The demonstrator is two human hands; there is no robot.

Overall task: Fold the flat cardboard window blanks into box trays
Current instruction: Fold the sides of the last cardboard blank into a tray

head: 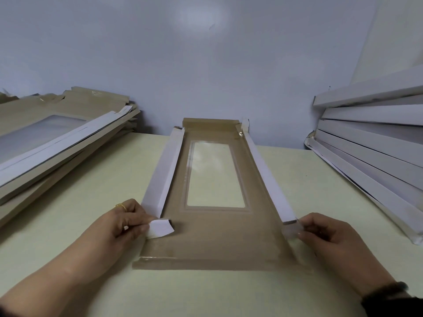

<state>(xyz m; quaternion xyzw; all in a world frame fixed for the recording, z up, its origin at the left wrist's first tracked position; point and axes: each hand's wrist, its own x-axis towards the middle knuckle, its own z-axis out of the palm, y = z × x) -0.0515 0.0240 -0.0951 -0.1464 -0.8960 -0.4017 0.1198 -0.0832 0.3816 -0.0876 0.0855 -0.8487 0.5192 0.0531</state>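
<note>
Both my hands work the near end of the cardboard blank [215, 239] lying mid-bench [91, 191]: left hand [119, 225] pinches a white corner tab [160, 228], right hand [327, 234] pinches the right corner tab [289, 232]. Both long side flaps are raised.

A brown cardboard window blank [215, 239] is laid flat on the desk [96, 202], lengthwise away from the viewer, its far end reaching the wall. A clear rectangular window [215, 177] is set in its middle. Both long side flaps [163, 172] are folded up and inward, their white faces shown, and the far end flap [210, 124] is raised. The near end is still flat. A small white corner tab [160, 228] at the near left is curled up. A stack of unfolded blanks [57, 143] is piled at the left, and a stack of folded white trays [375, 152] is leaned at the right.
</note>
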